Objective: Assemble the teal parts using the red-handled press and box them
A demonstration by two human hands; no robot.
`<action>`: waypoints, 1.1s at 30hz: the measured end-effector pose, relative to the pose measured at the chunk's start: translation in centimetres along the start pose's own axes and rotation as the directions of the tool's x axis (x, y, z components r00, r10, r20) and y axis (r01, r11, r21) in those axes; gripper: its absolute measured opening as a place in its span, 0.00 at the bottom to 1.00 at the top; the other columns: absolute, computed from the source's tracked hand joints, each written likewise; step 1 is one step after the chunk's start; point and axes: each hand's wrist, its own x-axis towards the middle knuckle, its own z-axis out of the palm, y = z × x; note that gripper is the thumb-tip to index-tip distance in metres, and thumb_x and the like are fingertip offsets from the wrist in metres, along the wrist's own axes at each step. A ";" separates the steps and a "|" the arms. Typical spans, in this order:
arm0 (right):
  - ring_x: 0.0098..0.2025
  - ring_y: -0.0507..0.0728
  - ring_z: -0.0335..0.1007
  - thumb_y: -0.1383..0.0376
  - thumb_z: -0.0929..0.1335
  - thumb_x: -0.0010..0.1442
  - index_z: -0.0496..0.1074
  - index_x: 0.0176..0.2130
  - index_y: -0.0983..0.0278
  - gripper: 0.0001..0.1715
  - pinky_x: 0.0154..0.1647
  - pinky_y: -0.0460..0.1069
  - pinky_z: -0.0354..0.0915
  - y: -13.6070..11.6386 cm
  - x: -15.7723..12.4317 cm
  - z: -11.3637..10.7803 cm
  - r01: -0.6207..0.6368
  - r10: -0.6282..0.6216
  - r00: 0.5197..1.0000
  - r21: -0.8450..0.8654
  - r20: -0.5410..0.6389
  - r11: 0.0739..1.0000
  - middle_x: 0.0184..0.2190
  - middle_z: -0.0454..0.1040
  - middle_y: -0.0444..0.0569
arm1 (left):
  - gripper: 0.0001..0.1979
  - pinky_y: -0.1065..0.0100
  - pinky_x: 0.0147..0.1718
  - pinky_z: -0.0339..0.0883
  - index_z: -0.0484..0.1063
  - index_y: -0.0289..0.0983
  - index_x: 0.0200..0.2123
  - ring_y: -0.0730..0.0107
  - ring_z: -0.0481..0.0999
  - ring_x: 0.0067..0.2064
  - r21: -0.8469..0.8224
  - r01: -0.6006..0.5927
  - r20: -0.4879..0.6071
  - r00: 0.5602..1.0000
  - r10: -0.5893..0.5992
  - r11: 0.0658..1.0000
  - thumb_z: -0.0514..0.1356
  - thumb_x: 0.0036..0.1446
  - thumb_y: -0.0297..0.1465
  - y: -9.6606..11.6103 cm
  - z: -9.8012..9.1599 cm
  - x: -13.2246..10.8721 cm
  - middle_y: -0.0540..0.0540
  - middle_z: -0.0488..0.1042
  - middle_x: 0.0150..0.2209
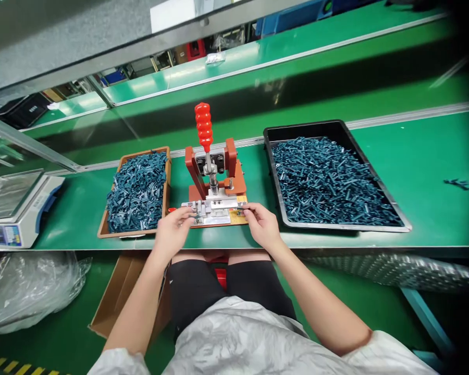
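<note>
On the green worktop (426, 161), directly in front of the seated person, stands a small toggle press (214, 179) with an orange-red frame and a ribbed red handle (204, 126), which points up and away from the person. At the foot of this press, a metal fixture (214, 208) lies on a flat base, and both hands are at it. The left hand (173, 232) comes to the fixture's left end and the right hand (262, 225) comes to its right end. The fingers (190, 212) of both hands are bent and touch the metal, but I cannot tell if they really grip it or a small piece inside it. Just left of the press is a shallow brown tray (144, 154), full of flat dark teal parts (136, 192). Just right of the press is a larger black tray (305, 127), full of narrower dark blue-green parts (328, 182), and a few loose parts (458, 183) lie on the worktop farther right. At the far left edge stands a white digital scale (15, 208). Below the worktop, beside the person's black shorts (197, 286), there is an open cardboard box (119, 294), and farther left a clear plastic bag (23, 291).
</note>
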 end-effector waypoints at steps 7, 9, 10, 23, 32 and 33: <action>0.37 0.61 0.81 0.56 0.65 0.70 0.74 0.45 0.59 0.12 0.40 0.55 0.77 -0.3 0.0 0.0 -0.024 0.024 0.999 -0.002 0.039 1.000 0.37 0.82 0.50 | 0.07 0.52 0.54 0.70 0.78 0.39 0.33 0.53 0.75 0.51 0.429 -0.317 0.190 0.947 0.258 0.846 0.60 0.62 0.29 0.7 5.3 2.8 0.43 0.81 0.44; 0.37 0.61 0.81 0.57 0.65 0.70 0.74 0.45 0.58 0.11 0.41 0.55 0.77 -0.3 0.0 0.0 -0.017 0.017 0.999 -0.012 0.042 1.000 0.38 0.82 0.49 | 0.07 0.51 0.54 0.68 0.77 0.38 0.32 0.51 0.73 0.52 0.500 -0.326 0.216 0.944 0.249 0.802 0.59 0.61 0.27 0.9 5.9 3.3 0.41 0.79 0.45; 0.38 0.61 0.81 0.57 0.65 0.70 0.74 0.45 0.58 0.11 0.41 0.55 0.77 -0.3 0.0 0.0 -0.015 0.016 0.999 -0.017 0.043 1.000 0.38 0.82 0.49 | 0.08 0.52 0.54 0.68 0.76 0.38 0.32 0.51 0.73 0.52 0.519 -0.323 0.230 0.944 0.235 0.791 0.58 0.61 0.26 0.9 6.1 3.4 0.40 0.79 0.44; 0.40 0.60 0.77 0.58 0.66 0.68 0.76 0.41 0.58 0.09 0.41 0.54 0.75 -1.4 0.6 -0.1 0.093 -0.081 0.992 -0.115 0.099 0.989 0.39 0.78 0.50 | 0.09 0.51 0.54 0.67 0.79 0.38 0.39 0.49 0.74 0.50 0.573 -0.299 0.321 0.939 0.127 0.763 0.58 0.61 0.27 2.3 6.6 4.3 0.39 0.79 0.43; 0.52 0.65 0.74 0.69 0.69 0.60 0.80 0.44 0.58 0.14 0.56 0.60 0.71 -1.6 3.9 3.7 0.189 -0.157 0.965 -0.142 0.208 0.972 0.47 0.78 0.51 | 0.10 0.51 0.57 0.66 0.80 0.39 0.43 0.49 0.73 0.54 0.437 -0.378 0.413 0.890 0.191 0.816 0.68 0.56 0.31 1.5 5.5 4.2 0.41 0.79 0.48; 0.51 0.65 0.75 0.68 0.70 0.60 0.80 0.44 0.58 0.13 0.55 0.60 0.72 -1.3 4.0 3.9 0.175 -0.143 0.968 -0.146 0.208 0.974 0.46 0.79 0.51 | 0.10 0.51 0.57 0.66 0.80 0.39 0.43 0.49 0.73 0.54 0.434 -0.382 0.411 0.890 0.199 0.816 0.67 0.56 0.31 1.5 5.6 4.1 0.41 0.79 0.49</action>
